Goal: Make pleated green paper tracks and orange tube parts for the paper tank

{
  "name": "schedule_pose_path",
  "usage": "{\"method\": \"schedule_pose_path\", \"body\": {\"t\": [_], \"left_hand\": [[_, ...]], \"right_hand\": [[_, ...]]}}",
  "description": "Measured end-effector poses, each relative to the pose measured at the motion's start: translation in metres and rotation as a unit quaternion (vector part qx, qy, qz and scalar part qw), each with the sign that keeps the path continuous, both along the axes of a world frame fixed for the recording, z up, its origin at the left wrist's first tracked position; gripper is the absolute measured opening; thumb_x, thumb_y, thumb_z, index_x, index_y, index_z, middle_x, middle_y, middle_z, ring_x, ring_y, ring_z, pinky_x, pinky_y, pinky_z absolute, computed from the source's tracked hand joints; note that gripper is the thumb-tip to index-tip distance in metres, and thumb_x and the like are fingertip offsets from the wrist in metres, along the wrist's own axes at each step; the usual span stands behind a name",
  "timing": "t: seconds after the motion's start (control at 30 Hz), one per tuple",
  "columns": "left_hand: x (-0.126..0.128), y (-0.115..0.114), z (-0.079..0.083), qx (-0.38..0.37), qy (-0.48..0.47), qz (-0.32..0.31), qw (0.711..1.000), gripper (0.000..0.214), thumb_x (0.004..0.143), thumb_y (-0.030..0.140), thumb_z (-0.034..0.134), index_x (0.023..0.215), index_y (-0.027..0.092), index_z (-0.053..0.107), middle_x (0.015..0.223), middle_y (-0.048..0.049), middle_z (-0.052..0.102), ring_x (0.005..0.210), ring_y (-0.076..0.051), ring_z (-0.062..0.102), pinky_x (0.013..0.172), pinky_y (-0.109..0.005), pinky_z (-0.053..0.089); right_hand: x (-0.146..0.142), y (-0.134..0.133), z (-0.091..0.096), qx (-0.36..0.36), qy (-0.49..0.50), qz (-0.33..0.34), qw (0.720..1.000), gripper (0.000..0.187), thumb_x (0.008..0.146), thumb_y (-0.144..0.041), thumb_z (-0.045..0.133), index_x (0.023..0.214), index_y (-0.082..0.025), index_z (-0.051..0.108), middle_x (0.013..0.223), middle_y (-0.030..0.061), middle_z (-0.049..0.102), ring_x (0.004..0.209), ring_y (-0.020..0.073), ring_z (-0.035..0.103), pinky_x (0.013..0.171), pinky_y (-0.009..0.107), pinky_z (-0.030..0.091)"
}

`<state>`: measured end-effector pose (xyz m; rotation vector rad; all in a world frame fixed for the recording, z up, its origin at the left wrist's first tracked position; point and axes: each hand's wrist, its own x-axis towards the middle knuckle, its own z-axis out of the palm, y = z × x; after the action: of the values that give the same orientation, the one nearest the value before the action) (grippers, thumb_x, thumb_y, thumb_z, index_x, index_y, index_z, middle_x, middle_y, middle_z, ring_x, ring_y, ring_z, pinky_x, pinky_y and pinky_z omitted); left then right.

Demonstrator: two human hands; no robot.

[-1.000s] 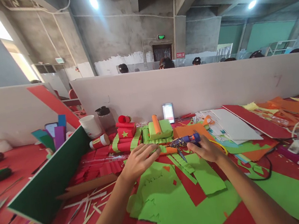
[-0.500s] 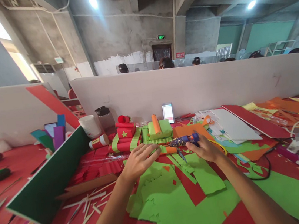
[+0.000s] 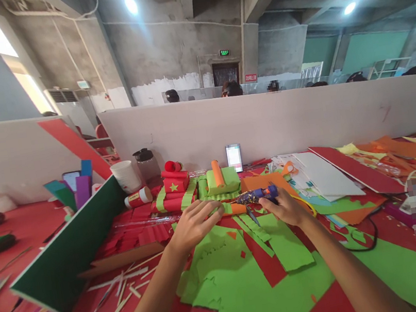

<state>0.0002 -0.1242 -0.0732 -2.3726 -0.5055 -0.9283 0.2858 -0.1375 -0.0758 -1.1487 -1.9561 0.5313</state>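
In the middle of the head view, my right hand (image 3: pixel 286 208) is closed around a dark blue, speckled hot glue gun (image 3: pixel 256 195), its nozzle pointing left. My left hand (image 3: pixel 198 223) grips the left end of a small orange paper roll (image 3: pixel 236 208) with a green band, its fingertips partly hiding it. The glue gun's tip sits right over this roll; whether it touches cannot be made out. Just behind stands a green paper tank-like model (image 3: pixel 223 180) with an orange tube on top. Left of that is a red paper model (image 3: pixel 176 184) with a yellow star and green strips.
Cut green paper sheets (image 3: pixel 250 280) cover the red table in front. A dark green board (image 3: pixel 66 250) stands upright at left, near paper cups (image 3: pixel 125 175). A phone (image 3: pixel 234 158) leans on the white partition (image 3: pixel 265 121). White boards (image 3: pixel 326 175) and paper scraps lie right.
Both hands, the glue gun and the orange roll hold the same places. Only a very slight shift of the whole view shows.
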Motion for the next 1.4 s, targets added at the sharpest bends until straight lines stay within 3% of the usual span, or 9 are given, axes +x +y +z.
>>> {"method": "schedule_pose_path", "body": {"t": [0.3,0.53,0.87,1.1,1.4], "left_hand": [[-0.0004,0.0017,-0.002,-0.003,-0.002,0.002,1.0,0.018,0.096,0.015,0.042,0.101,0.018,0.058,0.101,-0.0085,0.068,0.093,-0.016,0.063,0.077,-0.029,0.048],[-0.0008,0.0021,-0.0039,-0.008,-0.003,0.008,1.0,0.017,0.095,0.013,0.044,0.101,0.018,0.059,0.103,-0.0085,0.068,0.094,-0.017,0.063,0.077,-0.03,0.048],[-0.0011,0.0032,-0.0042,0.003,0.005,0.007,1.0,0.018,0.096,0.013,0.042,0.102,0.017,0.058,0.102,-0.0084,0.068,0.092,-0.017,0.063,0.075,-0.03,0.047],[-0.0018,0.0049,-0.0057,0.001,0.002,0.01,1.0,0.019,0.096,0.014,0.041,0.101,0.017,0.059,0.103,-0.0088,0.068,0.092,-0.017,0.063,0.077,-0.03,0.048],[-0.0018,0.0052,-0.0073,-0.007,0.005,0.012,1.0,0.018,0.096,0.016,0.041,0.103,0.018,0.058,0.103,-0.0086,0.067,0.093,-0.017,0.063,0.077,-0.03,0.048]], "right_hand": [[0.0019,0.0033,-0.0044,-0.015,0.0,0.013,1.0,0.038,0.088,-0.047,0.052,0.064,-0.018,0.053,0.052,-0.0031,0.046,0.049,0.0113,0.044,0.048,0.023,0.03],[0.0011,0.0008,-0.0039,-0.048,0.004,0.043,0.998,0.036,0.088,-0.048,0.052,0.067,-0.018,0.053,0.052,-0.0047,0.04,0.045,0.01,0.04,0.045,0.022,0.029],[0.0009,0.0041,-0.0056,-0.033,0.003,0.005,0.999,0.04,0.087,-0.05,0.051,0.064,-0.018,0.05,0.052,-0.0045,0.04,0.046,0.0101,0.041,0.045,0.022,0.028],[0.0008,0.0021,-0.0051,-0.055,0.008,0.049,0.997,0.037,0.088,-0.049,0.051,0.068,-0.018,0.052,0.053,-0.0049,0.04,0.043,0.0094,0.042,0.043,0.021,0.03],[0.001,0.0044,-0.0067,-0.045,0.015,0.002,0.999,0.04,0.086,-0.052,0.052,0.065,-0.019,0.049,0.052,-0.0045,0.041,0.042,0.0098,0.042,0.041,0.021,0.029]]}}
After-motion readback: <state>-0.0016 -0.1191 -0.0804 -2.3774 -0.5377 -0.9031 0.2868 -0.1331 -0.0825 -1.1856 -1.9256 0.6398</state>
